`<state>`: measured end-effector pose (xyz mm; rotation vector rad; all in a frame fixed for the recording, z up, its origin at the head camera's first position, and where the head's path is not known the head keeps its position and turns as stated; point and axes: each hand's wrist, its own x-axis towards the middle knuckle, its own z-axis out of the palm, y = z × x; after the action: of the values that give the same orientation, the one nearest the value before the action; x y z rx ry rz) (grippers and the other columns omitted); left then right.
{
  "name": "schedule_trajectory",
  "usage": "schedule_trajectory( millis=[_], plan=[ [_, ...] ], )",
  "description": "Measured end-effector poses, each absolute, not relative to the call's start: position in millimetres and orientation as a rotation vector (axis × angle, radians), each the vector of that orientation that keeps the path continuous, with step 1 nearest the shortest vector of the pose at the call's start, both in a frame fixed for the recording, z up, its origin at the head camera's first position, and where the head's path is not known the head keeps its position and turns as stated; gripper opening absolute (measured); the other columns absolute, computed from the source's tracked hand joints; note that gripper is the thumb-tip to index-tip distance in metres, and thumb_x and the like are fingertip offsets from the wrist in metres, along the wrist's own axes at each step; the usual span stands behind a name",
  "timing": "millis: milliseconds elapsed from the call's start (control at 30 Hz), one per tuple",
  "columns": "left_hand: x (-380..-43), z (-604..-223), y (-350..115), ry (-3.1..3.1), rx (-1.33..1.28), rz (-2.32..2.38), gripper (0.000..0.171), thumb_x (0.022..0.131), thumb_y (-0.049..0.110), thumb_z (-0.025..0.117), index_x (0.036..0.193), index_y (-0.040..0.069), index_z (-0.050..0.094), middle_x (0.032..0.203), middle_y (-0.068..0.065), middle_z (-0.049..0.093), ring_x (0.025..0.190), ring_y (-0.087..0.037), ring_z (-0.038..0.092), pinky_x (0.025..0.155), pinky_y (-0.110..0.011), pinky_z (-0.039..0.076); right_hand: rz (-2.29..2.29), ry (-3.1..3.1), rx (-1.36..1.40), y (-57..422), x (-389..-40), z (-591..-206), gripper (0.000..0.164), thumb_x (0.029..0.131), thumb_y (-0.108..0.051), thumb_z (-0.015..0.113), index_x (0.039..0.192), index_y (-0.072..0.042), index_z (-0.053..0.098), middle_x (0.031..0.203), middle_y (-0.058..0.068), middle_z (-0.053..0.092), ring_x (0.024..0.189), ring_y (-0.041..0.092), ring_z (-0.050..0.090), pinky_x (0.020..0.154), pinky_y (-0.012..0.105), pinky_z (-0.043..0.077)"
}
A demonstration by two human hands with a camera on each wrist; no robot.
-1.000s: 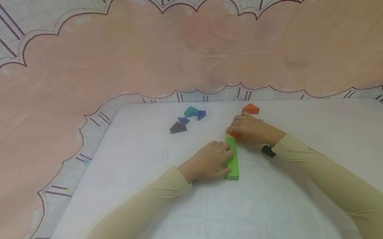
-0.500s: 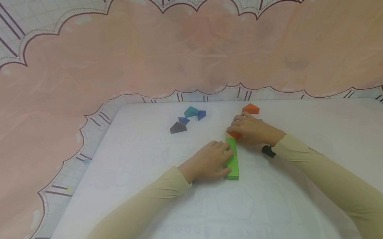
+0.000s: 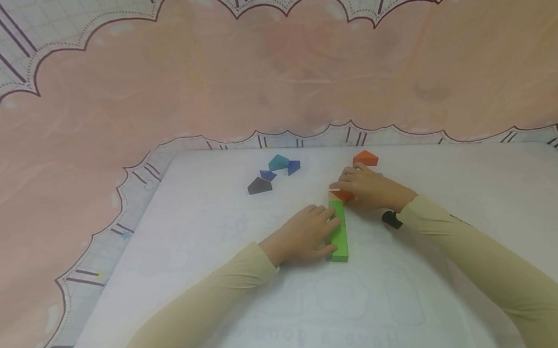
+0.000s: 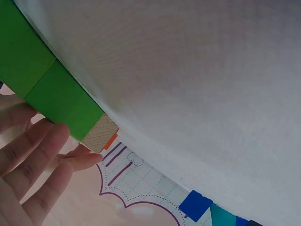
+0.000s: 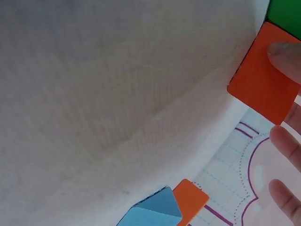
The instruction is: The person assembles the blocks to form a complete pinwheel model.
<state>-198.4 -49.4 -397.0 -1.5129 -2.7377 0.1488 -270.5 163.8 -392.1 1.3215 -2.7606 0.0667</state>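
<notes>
In the head view, green blocks [image 3: 339, 241] lie end to end in a row on the white surface. My left hand [image 3: 302, 236] rests against the row's left side, with fingertips touching the green. At the row's far end is an orange triangular block [image 5: 263, 73] with a bare wood face [image 4: 101, 132]. My right hand [image 3: 371, 187] holds this orange block, its thumb [image 5: 287, 59] pressed on the orange face in the right wrist view. The hand hides part of that block in the head view.
At the back left sit a dark grey block [image 3: 259, 186], a teal block [image 3: 278, 162] and blue blocks [image 3: 294, 167]. Another orange block [image 3: 365, 158] lies beyond my right hand, beside a light blue block [image 5: 153, 207]. A patterned cloth [image 3: 269, 74] hangs past the table's far edge.
The right hand shifts very slightly at the orange block, showing a little more of its top. The left hand and the green row stay where they were.
</notes>
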Motion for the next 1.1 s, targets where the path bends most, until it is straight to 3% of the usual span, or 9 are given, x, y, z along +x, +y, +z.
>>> schedule_trajectory(
  millis=[133,500,867,1100],
  plan=[
    [-198,-397,-50,-2.714,-1.513,0.161,0.044,0.091,0.048,0.049,0.120,0.014,0.050,0.122,-0.005,0.053,0.107,-0.018,0.051,0.101,-0.034,0.040,0.043,-2.752,1.311,170,-273,-389,0.042,0.081,-0.007,0.068,0.122,-0.012,0.061,0.111,0.007,0.066,0.109,0.028,0.056,0.104,0.050,0.037],
    [-197,-395,-50,-2.701,-1.503,0.165,0.041,0.090,0.048,0.050,0.115,0.015,0.051,0.111,0.000,0.051,0.097,-0.014,0.049,0.093,-0.031,0.041,0.161,-2.737,1.201,205,-286,-367,0.043,0.075,-0.010,0.074,0.116,-0.006,0.062,0.119,0.014,0.063,0.115,0.036,0.050,0.098,0.057,0.034],
    [-197,-396,-50,-2.737,-1.499,0.149,0.041,0.091,0.048,0.050,0.117,0.016,0.051,0.114,-0.001,0.053,0.101,-0.015,0.050,0.097,-0.031,0.041,0.105,-2.804,1.112,231,-292,-378,0.029,0.076,-0.016,0.075,0.103,-0.007,0.069,0.104,0.014,0.068,0.104,0.032,0.054,0.090,0.053,0.038],
    [-199,-400,-50,-2.724,-1.502,0.137,0.042,0.091,0.048,0.050,0.117,0.015,0.051,0.116,-0.002,0.053,0.104,-0.016,0.051,0.098,-0.032,0.042,-0.002,-2.795,1.071,233,-294,-390,0.033,0.076,-0.021,0.075,0.104,-0.006,0.068,0.100,0.013,0.069,0.098,0.032,0.056,0.087,0.053,0.041]
  ],
)
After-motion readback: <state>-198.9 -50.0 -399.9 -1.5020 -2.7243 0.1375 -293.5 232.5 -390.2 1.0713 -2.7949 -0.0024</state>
